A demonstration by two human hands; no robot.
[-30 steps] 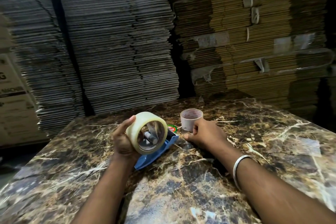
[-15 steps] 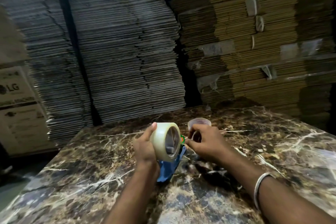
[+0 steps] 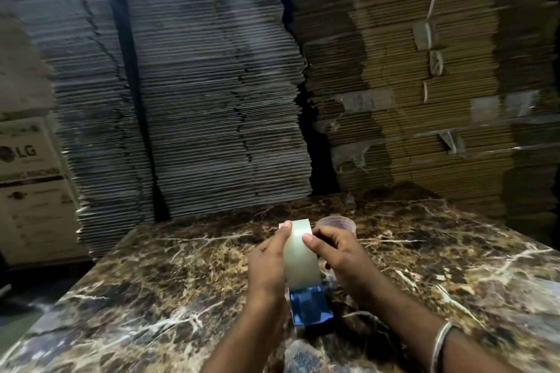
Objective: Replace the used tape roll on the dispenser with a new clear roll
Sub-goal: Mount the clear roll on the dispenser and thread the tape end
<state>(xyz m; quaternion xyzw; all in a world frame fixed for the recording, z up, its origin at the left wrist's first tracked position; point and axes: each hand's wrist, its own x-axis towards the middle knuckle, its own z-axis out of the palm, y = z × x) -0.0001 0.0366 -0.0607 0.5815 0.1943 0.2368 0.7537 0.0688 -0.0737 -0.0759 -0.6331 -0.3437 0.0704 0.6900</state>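
Observation:
A clear tape roll point(image 3: 300, 254) sits on a blue tape dispenser point(image 3: 309, 304), seen edge-on above the marble table point(image 3: 169, 297). My left hand point(image 3: 268, 263) grips the roll from the left, thumb on its top rim. From the right, my right hand point(image 3: 336, 248) holds the roll with its thumb pressed on the outer face. The dispenser's blue handle points toward me below the roll. The roll's hub and the dispenser's front end are hidden.
A small plastic cup point(image 3: 338, 224) stands just behind my right hand. Tall stacks of flattened cardboard point(image 3: 212, 85) wall off the far side of the table. Printed boxes point(image 3: 27, 179) stand at the left. A bangle point(image 3: 439, 342) circles my right wrist.
The roll and dispenser have turned from side-on to edge-on and now face me. My right hand has left the table by the cup and closed onto the roll.

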